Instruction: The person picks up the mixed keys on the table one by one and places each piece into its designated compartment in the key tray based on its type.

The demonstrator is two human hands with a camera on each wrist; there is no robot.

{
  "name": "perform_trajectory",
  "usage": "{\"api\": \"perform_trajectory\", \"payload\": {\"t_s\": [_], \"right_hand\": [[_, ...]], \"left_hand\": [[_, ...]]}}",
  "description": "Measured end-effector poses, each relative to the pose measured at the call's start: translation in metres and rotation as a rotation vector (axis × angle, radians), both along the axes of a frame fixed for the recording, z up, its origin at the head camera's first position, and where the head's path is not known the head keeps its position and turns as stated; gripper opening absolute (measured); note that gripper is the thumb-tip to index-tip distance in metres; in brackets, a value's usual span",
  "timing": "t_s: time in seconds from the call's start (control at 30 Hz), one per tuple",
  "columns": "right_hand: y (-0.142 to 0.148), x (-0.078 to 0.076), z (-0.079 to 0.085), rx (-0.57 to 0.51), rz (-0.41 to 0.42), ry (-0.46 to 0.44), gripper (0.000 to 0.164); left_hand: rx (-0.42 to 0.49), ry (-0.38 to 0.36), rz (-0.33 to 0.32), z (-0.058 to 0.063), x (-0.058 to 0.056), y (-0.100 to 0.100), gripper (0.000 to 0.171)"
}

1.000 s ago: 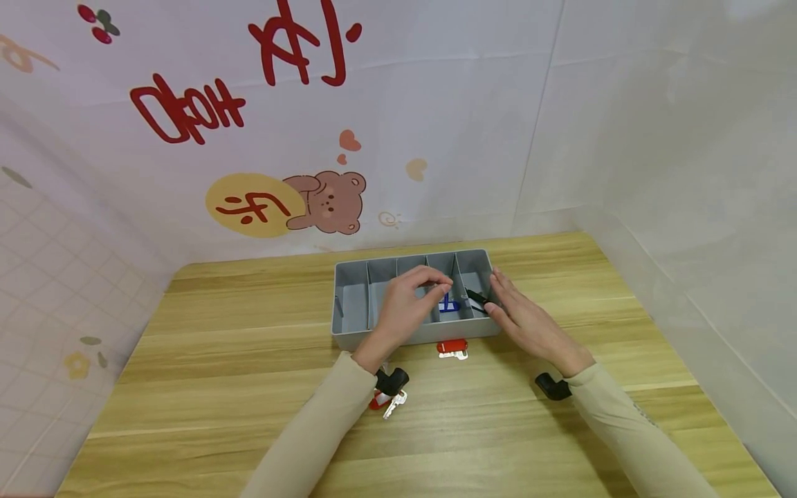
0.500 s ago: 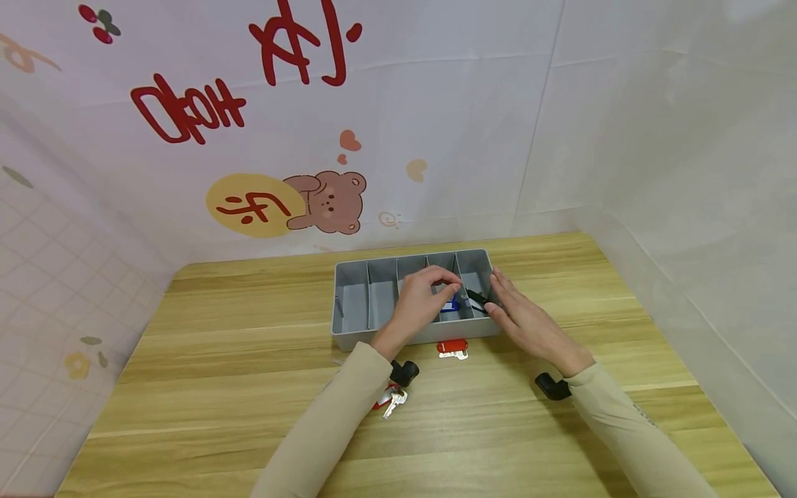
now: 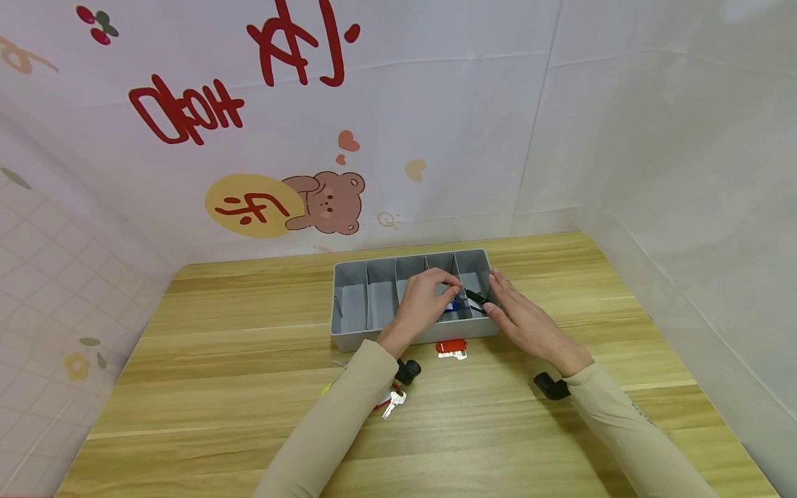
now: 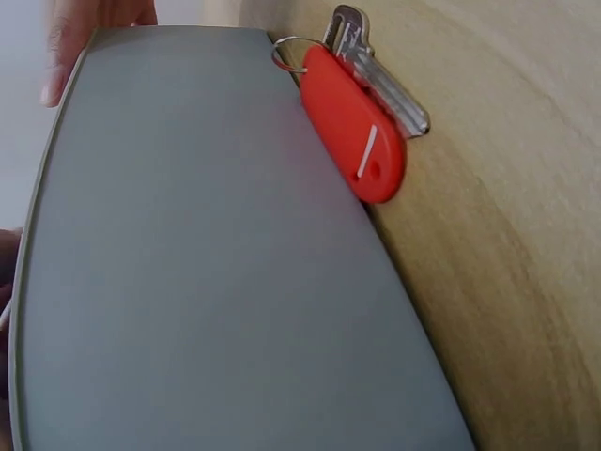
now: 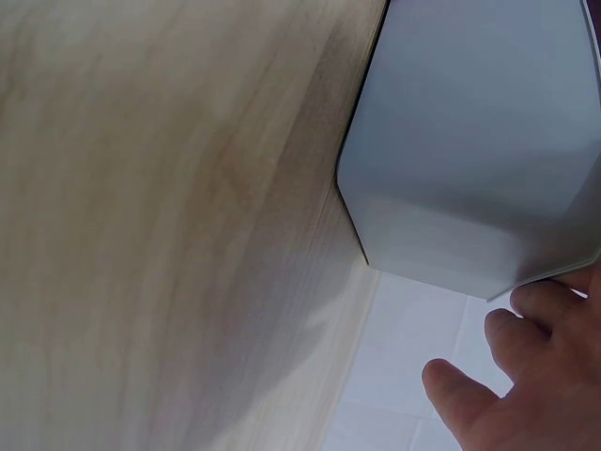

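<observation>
In the head view a grey divided box [image 3: 358, 340] stands near the table's back. My left hand [image 3: 420, 304] reaches over its front wall, thumb and forefinger pinched together at the second compartment from the right. A blue key tag [image 3: 453, 305] shows right below these fingertips, which appear to hold it, partly hidden. My right hand [image 3: 529, 325] lies with straight fingers along the box's right end. In the rightmost compartment is a black object [image 3: 476, 296]. A red key tag [image 4: 352, 127] with a silver key [image 4: 390, 89] lies against the box's front.
Nearer the front, another key [image 3: 394, 403] with a red tag lies partly under my left sleeve [image 3: 339, 415]. A bit of yellow [image 3: 326, 390] shows beside that sleeve. White printed sheeting [image 3: 461, 159] rises behind the wooden table [image 3: 236, 360].
My left hand has moved a little to the right over the box, toward the last divider. A bit of yellow has come into sight beside the left sleeve. The right hand stays still.
</observation>
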State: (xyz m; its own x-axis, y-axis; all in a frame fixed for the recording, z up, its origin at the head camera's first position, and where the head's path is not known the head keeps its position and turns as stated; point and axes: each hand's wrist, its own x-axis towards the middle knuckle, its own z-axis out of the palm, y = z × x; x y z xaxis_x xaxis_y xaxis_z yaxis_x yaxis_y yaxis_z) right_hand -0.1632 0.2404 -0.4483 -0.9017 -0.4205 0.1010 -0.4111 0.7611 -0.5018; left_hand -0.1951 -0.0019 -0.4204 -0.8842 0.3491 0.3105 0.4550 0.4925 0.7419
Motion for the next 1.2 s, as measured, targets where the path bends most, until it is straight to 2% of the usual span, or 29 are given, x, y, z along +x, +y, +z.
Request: {"api": "perform_trajectory", "payload": {"t_s": [0.13, 0.27, 0.43, 0.77, 1.0, 1.2], "right_hand": [[-0.001, 0.001, 0.001, -0.001, 0.0, -0.004, 0.069], [-0.001, 0.001, 0.002, -0.004, -0.002, -0.013, 0.069], [-0.001, 0.001, 0.0, 0.0, -0.011, -0.013, 0.07], [-0.001, 0.001, -0.001, -0.007, -0.006, -0.011, 0.07], [-0.001, 0.001, 0.0, 0.002, -0.007, -0.008, 0.07], [-0.001, 0.002, 0.0, -0.002, -0.008, -0.013, 0.07]], "left_hand": [[-0.038, -0.011, 0.013, -0.001, 0.0, 0.0, 0.02], [0.001, -0.038, 0.014, -0.001, 0.001, -0.003, 0.033], [0.048, -0.054, -0.017, -0.002, 0.007, -0.012, 0.047], [0.026, -0.041, -0.083, 0.0, 0.024, -0.041, 0.063], [0.019, 0.004, -0.147, 0.002, 0.036, -0.065, 0.072], [-0.071, 0.054, -0.204, 0.001, 0.049, -0.079, 0.074]]}}
